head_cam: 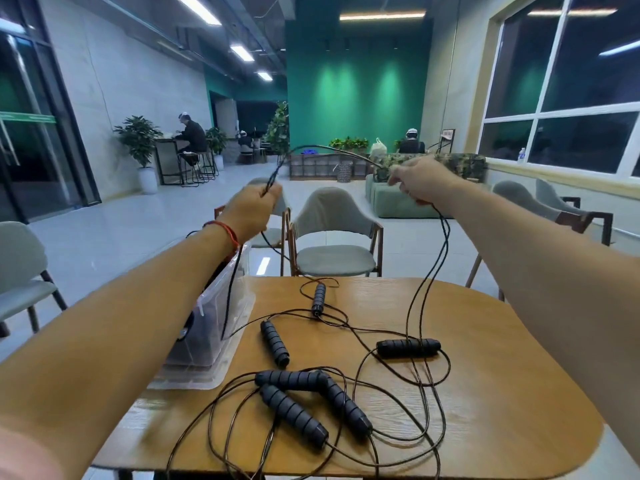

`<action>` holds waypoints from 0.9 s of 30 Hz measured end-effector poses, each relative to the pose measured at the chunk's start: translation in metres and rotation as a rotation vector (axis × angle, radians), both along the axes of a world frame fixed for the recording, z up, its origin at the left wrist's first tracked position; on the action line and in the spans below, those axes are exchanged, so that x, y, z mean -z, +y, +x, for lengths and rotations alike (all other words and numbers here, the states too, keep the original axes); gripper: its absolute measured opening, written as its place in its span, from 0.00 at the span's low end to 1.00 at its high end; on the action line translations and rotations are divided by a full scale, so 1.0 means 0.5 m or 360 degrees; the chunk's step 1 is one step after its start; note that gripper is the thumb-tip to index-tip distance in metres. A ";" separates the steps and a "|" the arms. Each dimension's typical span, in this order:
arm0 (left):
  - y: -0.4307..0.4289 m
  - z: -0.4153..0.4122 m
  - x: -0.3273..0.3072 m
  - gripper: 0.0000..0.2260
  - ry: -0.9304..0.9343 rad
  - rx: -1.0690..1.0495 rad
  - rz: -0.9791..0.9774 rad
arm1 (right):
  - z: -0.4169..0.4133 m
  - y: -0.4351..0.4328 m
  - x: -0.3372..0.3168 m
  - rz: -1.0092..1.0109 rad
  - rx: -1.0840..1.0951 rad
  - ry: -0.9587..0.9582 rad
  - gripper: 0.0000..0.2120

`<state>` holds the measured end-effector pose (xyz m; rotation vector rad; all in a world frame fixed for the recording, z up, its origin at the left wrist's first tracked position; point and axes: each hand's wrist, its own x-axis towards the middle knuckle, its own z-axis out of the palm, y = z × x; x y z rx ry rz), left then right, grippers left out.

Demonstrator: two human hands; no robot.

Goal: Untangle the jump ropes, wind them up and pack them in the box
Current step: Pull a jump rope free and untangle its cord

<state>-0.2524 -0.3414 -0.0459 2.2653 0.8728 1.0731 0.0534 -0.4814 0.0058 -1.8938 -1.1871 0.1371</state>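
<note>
Left hand [251, 211] and right hand [420, 183] hold rope [332, 148] above tangled handles [292, 410], box [214, 320] alongside.

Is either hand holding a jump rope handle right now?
No, the left hand and right hand grip only thin cord, while the black handles lie on the table.

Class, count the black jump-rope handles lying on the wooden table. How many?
6 handles: one at the far middle, one nearer the box, one to the right, three clustered in front. Others may hide in the box.
</note>
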 end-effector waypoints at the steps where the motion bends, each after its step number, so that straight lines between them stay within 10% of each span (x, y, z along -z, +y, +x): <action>1: 0.000 0.001 -0.024 0.21 -0.0057 -0.0039 0.0054 | -0.004 -0.005 0.009 -0.0092 -0.0047 -0.0037 0.16; 6: 0.004 -0.005 -0.149 0.21 -0.0314 -0.0123 0.0195 | -0.016 -0.027 0.034 -0.0257 -0.0164 -0.0111 0.09; 15: -0.045 0.069 -0.110 0.18 0.0294 0.0037 0.0414 | -0.152 0.003 0.007 0.0425 -0.0500 -0.0516 0.47; 19: -0.068 0.089 -0.089 0.16 0.0533 0.0071 0.0549 | -0.215 0.006 -0.020 0.0053 -0.0467 -0.1282 0.37; 23: -0.077 0.083 -0.094 0.11 0.0488 0.0172 0.0683 | -0.220 0.017 0.000 -0.0180 -0.0549 -0.1149 0.10; 27: -0.067 0.055 -0.084 0.09 0.0611 0.0268 0.0636 | -0.202 0.000 0.004 -0.0029 -0.0546 -0.1182 0.10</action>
